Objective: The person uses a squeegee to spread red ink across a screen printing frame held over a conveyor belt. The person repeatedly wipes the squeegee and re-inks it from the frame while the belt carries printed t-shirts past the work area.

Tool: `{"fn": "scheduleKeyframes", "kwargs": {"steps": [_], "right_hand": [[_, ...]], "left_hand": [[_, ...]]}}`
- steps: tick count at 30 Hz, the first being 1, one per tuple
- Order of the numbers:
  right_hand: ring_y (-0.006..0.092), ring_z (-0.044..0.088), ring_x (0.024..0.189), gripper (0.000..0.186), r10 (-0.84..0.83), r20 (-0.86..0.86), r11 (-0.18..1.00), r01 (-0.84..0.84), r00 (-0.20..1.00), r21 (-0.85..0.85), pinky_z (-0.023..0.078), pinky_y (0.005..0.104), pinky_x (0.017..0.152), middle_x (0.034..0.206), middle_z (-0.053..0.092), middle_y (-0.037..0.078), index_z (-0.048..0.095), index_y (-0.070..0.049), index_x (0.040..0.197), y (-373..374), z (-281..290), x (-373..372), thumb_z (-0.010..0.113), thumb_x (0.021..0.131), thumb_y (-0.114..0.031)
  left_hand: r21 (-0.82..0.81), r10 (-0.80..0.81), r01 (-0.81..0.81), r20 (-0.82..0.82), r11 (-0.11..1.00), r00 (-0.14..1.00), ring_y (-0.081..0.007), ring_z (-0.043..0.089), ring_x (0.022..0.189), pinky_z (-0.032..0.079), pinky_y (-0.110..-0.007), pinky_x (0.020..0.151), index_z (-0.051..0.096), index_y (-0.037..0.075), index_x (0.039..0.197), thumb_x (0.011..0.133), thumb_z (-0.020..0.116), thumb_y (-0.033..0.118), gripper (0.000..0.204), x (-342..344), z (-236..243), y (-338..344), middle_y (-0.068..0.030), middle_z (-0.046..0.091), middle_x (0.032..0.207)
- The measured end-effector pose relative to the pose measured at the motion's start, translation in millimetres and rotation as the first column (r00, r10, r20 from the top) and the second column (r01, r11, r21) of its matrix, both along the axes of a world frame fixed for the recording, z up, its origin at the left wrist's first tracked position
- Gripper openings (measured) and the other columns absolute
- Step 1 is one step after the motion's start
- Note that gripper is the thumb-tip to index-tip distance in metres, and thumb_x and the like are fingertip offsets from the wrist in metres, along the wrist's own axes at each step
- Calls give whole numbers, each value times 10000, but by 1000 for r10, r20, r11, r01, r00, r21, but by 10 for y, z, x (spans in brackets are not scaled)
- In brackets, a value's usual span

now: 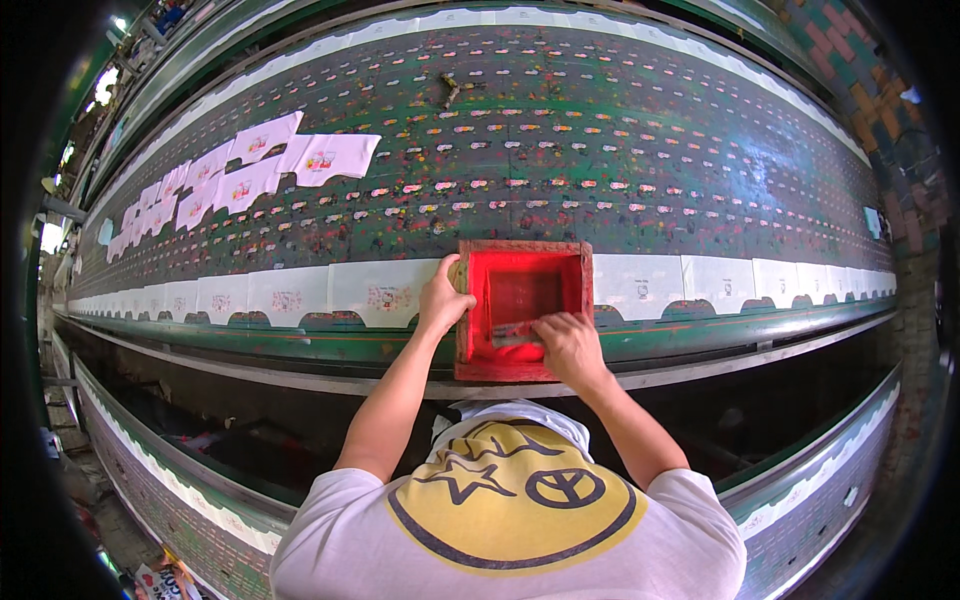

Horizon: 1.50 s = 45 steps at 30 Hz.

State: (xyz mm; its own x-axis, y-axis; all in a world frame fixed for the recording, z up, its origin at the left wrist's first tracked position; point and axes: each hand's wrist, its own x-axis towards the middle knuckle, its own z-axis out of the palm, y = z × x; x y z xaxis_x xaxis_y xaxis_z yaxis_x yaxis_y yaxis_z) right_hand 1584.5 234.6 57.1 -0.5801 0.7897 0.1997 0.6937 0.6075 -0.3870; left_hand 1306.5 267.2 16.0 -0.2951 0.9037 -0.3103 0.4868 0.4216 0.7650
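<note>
A red-stained, box-like screen printing frame stands on the near edge of the long green table, over the row of white cloth pieces. My left hand grips the frame's left side, thumb over the rim. Inside the frame, near its front wall, my right hand is closed on a squeegee with a dark, paint-smeared bar. Red ink coats the inner walls and the mesh. To the left lies a printed white cloth piece; to the right, a white piece carries only a small dark print.
Several printed pinkish-white pieces lie overlapping at the table's left. A small dark object rests farther back on the ink-spotted tabletop. A metal rail runs along the near edge. Behind me is another long table with white pieces.
</note>
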Motion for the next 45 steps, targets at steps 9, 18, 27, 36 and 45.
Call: {"fn": "scheduleKeyframes", "kwargs": {"steps": [9,18,27,36,45], "right_hand": [[290,717,1021,165,-88,-15,991,89,996,98,519,456,879,1069,758,83,723,-90,1002,721,-153,-281,734,846,-141],[266,720,1051,204,-41,-29,990,44,999,135,524,451,915,1112,761,73,720,-77,1037,-332,-123,6,709,833,-87],[247,730,1074,246,-63,20,995,61,998,80,535,433,913,1142,778,66,744,-78,1064,-32,96,716,709,821,-79],[262,726,1078,210,-81,32,991,77,996,113,528,444,916,1148,775,76,737,-66,1053,174,56,2102,715,847,-106],[272,720,1092,221,-66,-15,995,67,998,74,529,444,930,1161,772,83,735,-77,1084,241,-115,2553,708,867,-106]], "left_hand": [[8,-20,20,-46,1000,999,-336,764,902,583,-444,828,540,195,1534,646,833,50,945,16,-2,-2,-189,772,947],[13,23,-23,29,1000,999,-390,768,966,593,-484,853,543,204,1501,645,831,79,911,18,-48,-13,-198,786,1013],[103,45,-58,126,993,991,-350,769,951,598,-458,844,545,196,1491,641,848,54,914,760,173,140,-177,787,1089],[62,38,-46,133,997,990,-389,746,1106,585,-480,934,516,218,1509,642,839,52,940,2184,35,406,-193,768,1217],[-9,80,-80,101,997,992,-315,709,1122,574,-425,924,555,160,1491,630,810,-28,917,2582,105,536,-177,726,1254]]}}
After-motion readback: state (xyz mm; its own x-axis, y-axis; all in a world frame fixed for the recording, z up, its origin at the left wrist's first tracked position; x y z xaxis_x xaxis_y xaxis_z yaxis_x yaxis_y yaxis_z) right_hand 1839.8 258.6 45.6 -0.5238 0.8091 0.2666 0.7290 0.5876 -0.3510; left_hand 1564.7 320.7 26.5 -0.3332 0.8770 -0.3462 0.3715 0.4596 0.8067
